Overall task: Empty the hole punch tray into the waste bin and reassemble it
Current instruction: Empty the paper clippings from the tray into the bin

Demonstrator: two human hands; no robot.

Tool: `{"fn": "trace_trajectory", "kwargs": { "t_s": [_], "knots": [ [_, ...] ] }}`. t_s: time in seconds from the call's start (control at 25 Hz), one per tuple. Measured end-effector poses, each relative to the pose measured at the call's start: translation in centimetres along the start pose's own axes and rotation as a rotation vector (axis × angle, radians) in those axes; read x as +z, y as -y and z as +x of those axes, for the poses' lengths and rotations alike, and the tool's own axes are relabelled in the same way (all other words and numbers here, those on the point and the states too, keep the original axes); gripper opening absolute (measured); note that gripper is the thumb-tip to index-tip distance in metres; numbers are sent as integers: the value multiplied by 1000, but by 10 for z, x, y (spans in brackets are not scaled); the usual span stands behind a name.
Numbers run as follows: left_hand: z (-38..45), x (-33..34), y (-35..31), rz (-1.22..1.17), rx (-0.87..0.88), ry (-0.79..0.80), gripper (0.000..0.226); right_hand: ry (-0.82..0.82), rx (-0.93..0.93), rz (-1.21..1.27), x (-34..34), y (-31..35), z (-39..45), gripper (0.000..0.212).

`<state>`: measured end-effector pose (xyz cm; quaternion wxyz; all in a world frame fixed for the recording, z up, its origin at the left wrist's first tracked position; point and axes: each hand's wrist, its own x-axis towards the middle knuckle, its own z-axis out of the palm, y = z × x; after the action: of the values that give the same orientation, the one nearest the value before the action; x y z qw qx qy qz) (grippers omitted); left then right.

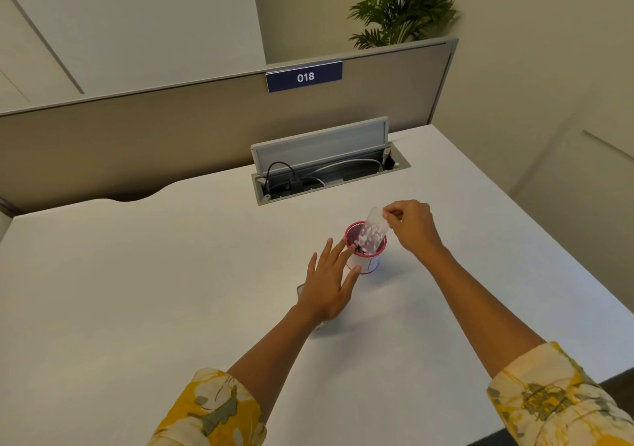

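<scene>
A small white cup with a red rim (372,263) stands on the white desk (171,274) and serves as the waste bin. My right hand (413,226) pinches the top corner of a clear plastic punch tray (372,232), held tilted over the cup's mouth, with white paper bits clinging inside it. My left hand (329,281) has its fingers spread, fingertips resting against the cup's left side. Under the left palm a metal hole punch (301,288) is mostly hidden; only small edges of it show.
An open cable hatch (329,171) with wires sits in the desk behind the cup. A grey divider panel with a blue "018" sign (304,77) borders the desk's far edge. A potted plant (401,2) stands beyond it. The desk's right edge runs diagonally.
</scene>
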<state>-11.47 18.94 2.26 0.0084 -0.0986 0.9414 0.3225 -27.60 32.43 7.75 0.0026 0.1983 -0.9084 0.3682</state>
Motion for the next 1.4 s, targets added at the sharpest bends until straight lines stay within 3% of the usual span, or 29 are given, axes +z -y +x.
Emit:
{"fn": "trace_trajectory", "kwargs": {
  "t_s": [0.32,0.6,0.84,1.08,1.4],
  "knots": [
    [1,-1,12,236,68,66,64,271,-83,-190,13,2,-11,35],
    [7,-1,16,368,110,66,67,316,-84,-250,17,2,-24,43],
    [13,3,21,436,138,58,71,468,-60,-244,21,-5,-29,49],
    [17,2,21,438,143,59,70,403,-232,-214,11,-9,-28,28],
    [16,1,18,405,149,46,67,77,-497,-254,5,-23,-33,20]
  ]
}}
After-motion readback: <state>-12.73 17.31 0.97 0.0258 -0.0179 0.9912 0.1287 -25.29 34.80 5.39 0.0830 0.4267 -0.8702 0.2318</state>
